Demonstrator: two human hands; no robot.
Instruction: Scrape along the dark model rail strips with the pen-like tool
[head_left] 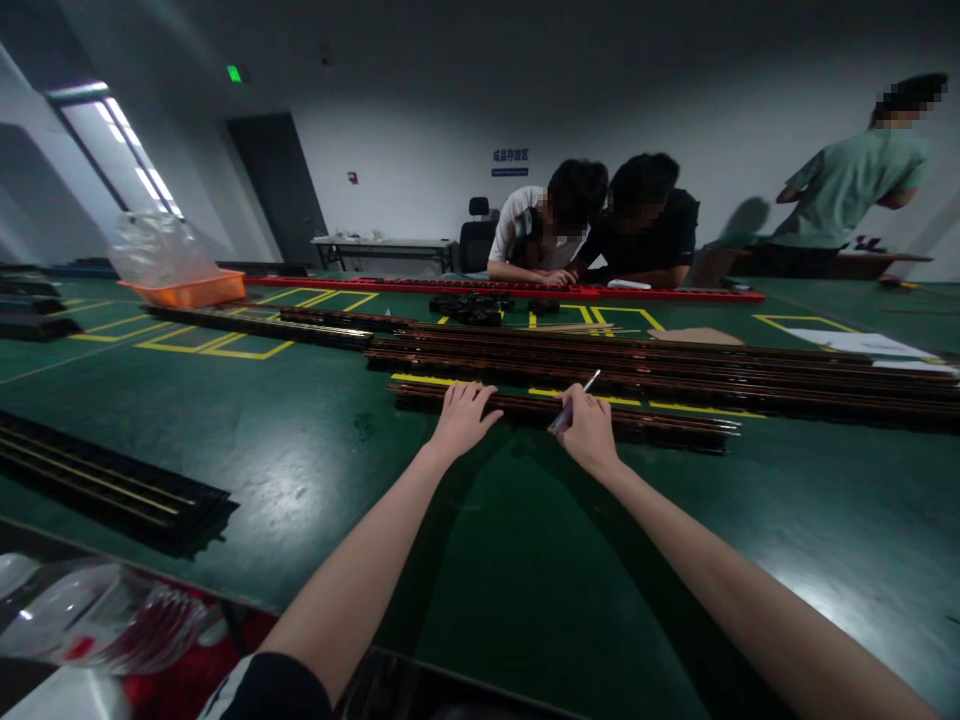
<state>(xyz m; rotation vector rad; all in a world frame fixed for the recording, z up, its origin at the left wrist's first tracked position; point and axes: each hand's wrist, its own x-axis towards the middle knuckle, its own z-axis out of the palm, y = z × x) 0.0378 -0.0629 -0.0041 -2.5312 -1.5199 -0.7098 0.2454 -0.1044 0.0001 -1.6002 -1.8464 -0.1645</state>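
A long dark rail assembly with copper-coloured strips lies across the green table in front of me. My left hand rests on its left part, fingers spread and nothing gripped. To the right, my right hand is closed around a screwdriver, its metal shaft pointing up and to the right above the rail. Just behind, a wider stack of similar rails stretches to the right edge.
An orange tray with clear plastic bags stands back left. Dark rails with brass strips lie at left. Across the table, two people lean over a red rail; another person stands back right. White papers lie at right.
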